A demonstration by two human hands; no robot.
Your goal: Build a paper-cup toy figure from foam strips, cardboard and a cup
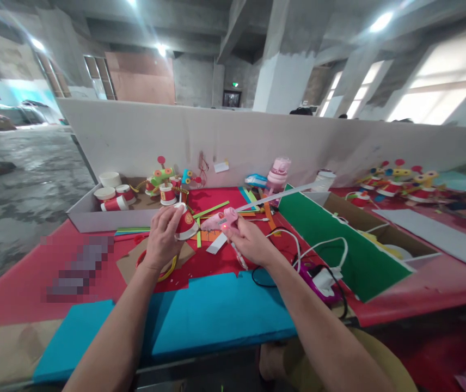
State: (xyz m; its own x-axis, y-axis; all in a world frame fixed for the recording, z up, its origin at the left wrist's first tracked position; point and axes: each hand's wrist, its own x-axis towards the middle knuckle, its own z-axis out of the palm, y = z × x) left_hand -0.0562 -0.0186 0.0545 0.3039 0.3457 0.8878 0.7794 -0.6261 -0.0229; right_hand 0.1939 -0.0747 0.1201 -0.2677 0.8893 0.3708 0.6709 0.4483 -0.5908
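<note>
My left hand (163, 235) grips a red and white paper cup (187, 223), tilted with its wide rim toward the right. In my right hand (246, 235) is a pink hot glue gun (218, 219) with a small red light on its body. A long whitish glue stick (276, 198) juts from its back end. The gun's nozzle points left, close to the cup's rim; whether they touch I cannot tell. Below the cup lie strips of green and orange paper (208, 236) and a white strip (217, 243). Yellow-handled scissors (168, 269) rest partly hidden behind my left wrist.
A white box (81, 209) with paper cups (115, 203) stands back left, beside cup figures (163, 179). A pink bottle (277, 174) is behind. On the right are a green-sided divided box (339, 245) and a purple power strip (318, 283) with cables. Blue sheets (220, 310) line the front edge.
</note>
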